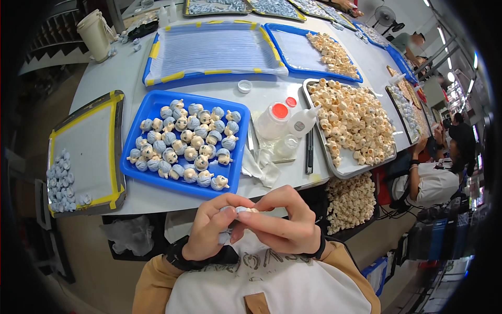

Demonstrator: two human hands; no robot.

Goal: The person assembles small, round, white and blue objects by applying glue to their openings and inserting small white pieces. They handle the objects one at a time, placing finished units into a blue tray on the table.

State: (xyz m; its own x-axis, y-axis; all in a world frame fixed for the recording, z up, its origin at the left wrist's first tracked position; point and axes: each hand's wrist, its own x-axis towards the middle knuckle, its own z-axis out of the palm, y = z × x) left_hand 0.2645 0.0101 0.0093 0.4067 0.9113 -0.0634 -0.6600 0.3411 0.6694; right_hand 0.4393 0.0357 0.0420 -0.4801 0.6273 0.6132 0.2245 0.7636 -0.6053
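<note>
Close in front of my chest, just off the table's front edge, both hands meet at the fingertips. My left hand [210, 230] is closed round a small doll head [242, 209], of which a blue-grey hair part and a bit of beige show. My right hand [286, 224] pinches the same head from the other side. Another blue-grey hair piece [225, 237] is tucked in the left palm, partly hidden. Nearest to them on the table is a blue tray [128, 163] of doll heads with blue-grey hair.
Glue bottles [303, 121], a red-lidded jar [273, 121] and a black utility knife [309, 152] stand or lie mid-table. At right is a metal tray [334, 170] of beige head parts; at left, a yellow-taped tray [86, 152] with hair pieces. A person [429, 180] sits at right.
</note>
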